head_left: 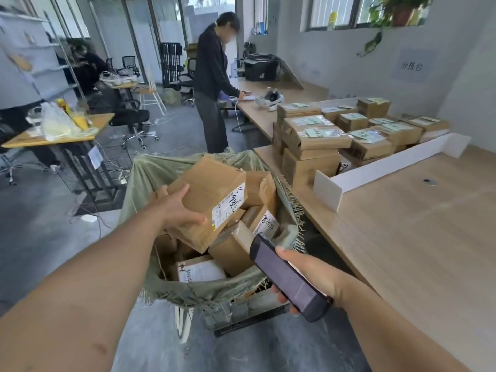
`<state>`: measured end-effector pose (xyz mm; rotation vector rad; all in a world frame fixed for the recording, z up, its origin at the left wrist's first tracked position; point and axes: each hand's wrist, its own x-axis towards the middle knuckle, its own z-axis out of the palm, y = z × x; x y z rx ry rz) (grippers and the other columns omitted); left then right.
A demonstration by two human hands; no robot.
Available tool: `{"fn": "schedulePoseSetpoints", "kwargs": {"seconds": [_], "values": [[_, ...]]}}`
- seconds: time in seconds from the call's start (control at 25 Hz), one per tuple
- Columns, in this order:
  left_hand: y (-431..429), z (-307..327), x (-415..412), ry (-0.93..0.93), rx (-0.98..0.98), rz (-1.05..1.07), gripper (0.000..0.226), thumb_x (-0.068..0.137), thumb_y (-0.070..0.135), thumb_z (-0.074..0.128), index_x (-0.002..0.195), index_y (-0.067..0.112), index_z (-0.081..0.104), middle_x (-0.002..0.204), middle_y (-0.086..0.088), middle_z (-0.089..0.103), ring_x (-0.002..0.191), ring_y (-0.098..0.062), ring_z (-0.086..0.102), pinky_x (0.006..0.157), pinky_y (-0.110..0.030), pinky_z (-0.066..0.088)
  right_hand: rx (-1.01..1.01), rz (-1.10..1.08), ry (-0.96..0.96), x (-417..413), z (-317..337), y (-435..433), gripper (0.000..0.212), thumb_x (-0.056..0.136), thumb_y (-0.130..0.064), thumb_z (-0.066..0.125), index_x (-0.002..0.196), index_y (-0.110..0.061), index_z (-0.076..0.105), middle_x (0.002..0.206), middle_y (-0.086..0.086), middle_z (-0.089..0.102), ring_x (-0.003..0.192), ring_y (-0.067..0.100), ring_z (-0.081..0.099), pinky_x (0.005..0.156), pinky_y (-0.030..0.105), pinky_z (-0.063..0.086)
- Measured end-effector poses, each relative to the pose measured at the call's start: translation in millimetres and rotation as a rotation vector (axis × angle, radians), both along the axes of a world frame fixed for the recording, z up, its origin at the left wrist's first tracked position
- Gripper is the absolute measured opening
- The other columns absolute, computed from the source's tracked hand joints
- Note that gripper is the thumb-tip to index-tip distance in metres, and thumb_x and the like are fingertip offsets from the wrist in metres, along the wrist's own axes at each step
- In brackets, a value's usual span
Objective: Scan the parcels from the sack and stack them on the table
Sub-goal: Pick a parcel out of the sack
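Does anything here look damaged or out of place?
Yes: the green woven sack is frayed along its rim, with loose strands hanging beside the table. The parcels inside it lie jumbled at all angles, unlike the neat stacks on the table. The parcel in the left hand looks intact.

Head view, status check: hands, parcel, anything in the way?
Left hand grips brown cardboard parcel at green woven sack's mouth. Right hand holds dark handheld scanner, tip toward the sack. Nothing between scanner and parcel.
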<state>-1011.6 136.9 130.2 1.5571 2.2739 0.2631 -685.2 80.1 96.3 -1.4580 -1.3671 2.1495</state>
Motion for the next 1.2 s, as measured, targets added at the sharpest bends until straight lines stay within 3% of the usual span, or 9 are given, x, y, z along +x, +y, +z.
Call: {"fn": "schedulePoseSetpoints", "kwargs": {"seconds": [0.24,0.4,0.52,0.68,0.8,0.96,1.04,1.12,1.2], "values": [[1.1,-8.4,-28.1,0.029,-0.059,0.124,0.117,0.057,0.063,0.077,0.151,0.043,0.008,0.157,-0.004,-0.002,0.144,-0.033,0.003,0.112,-0.052,0.024,0.04,0.047,-0.046,-7.2,3.2,32.3,0.06,0.096,-0.06,0.047,0.108,-0.003,0.063,0.089,0.021,0.062,0.082,0.036,0.056,0.058,0.037,0.049],[-23.8,-8.3,-42.5,0.033,-0.123,0.203,0.122,0.054,0.068,0.074,0.151,0.041,0.005,0.157,-0.009,0.006,0.143,-0.032,0.008,0.112,-0.047,0.026,0.021,0.118,-0.027,-30.2,5.9,42.3,0.062,0.097,-0.058,0.046,0.11,0.0,0.063,0.09,0.019,0.063,0.074,0.027,0.061,0.058,0.036,0.051],[-41.9,-16.7,-41.4,0.037,-0.197,0.209,0.122,0.058,0.069,0.073,0.152,0.04,0.001,0.158,-0.011,0.007,0.143,-0.033,0.006,0.111,-0.046,0.025,0.01,0.197,-0.018,-43.6,4.3,46.8,0.067,0.096,-0.059,0.047,0.117,0.003,0.06,0.097,0.021,0.062,0.08,0.027,0.06,0.061,0.037,0.052],[-41.4,-39.0,-23.6,0.142,-0.333,0.174,0.137,0.036,0.079,0.068,0.149,0.046,-0.002,0.157,-0.012,0.01,0.141,-0.037,0.009,0.11,-0.05,0.03,-0.013,0.248,-0.024,-48.9,0.8,49.9,0.064,0.095,-0.06,0.047,0.11,0.001,0.061,0.097,0.022,0.06,0.084,0.031,0.057,0.06,0.036,0.05],[-30.6,-44.7,-6.6,0.195,-0.37,0.17,0.135,0.038,0.079,0.069,0.149,0.043,0.0,0.153,-0.015,0.007,0.14,-0.039,0.011,0.107,-0.053,0.032,-0.029,0.261,-0.017,-46.0,-3.8,51.8,0.059,0.098,-0.057,0.044,0.107,-0.001,0.059,0.095,0.022,0.058,0.086,0.033,0.053,0.06,0.036,0.048],[-33.4,-68.9,-2.5,0.107,-0.396,0.22,0.127,0.058,0.077,0.068,0.15,0.038,-0.01,0.156,-0.015,-0.009,0.143,-0.04,0.008,0.111,-0.054,0.026,-0.06,0.234,-0.034,-39.3,-11.3,55.7,0.058,0.098,-0.057,0.046,0.11,-0.001,0.059,0.095,0.019,0.06,0.076,0.024,0.061,0.062,0.035,0.051],[-29.4,-76.1,-5.2,0.135,-0.431,0.218,0.129,0.055,0.08,0.067,0.149,0.039,-0.012,0.156,-0.015,-0.012,0.143,-0.041,0.009,0.111,-0.056,0.024,-0.063,0.214,-0.059,-37.2,-13.5,58.8,0.059,0.098,-0.056,0.044,0.11,-0.001,0.059,0.094,0.018,0.061,0.074,0.023,0.061,0.06,0.034,0.051],[-18.9,-68.3,-5.9,0.124,-0.487,0.194,0.136,0.047,0.085,0.065,0.15,0.039,-0.01,0.157,-0.014,-0.015,0.145,-0.04,0.002,0.112,-0.061,0.02,-0.078,0.194,-0.075,-35.0,-13.9,61.9,0.058,0.098,-0.055,0.044,0.109,0.0,0.059,0.09,0.017,0.062,0.071,0.021,0.061,0.057,0.032,0.05],[-5.9,-55.7,-4.0,0.148,-0.466,0.154,0.127,0.053,0.087,0.06,0.153,0.032,0.002,0.158,-0.014,-0.015,0.146,-0.037,-0.008,0.112,-0.065,0.011,-0.088,0.185,-0.063,-33.2,-13.6,61.9,0.061,0.098,-0.056,0.045,0.111,0.001,0.058,0.088,0.016,0.062,0.069,0.021,0.061,0.057,0.032,0.05]]}}
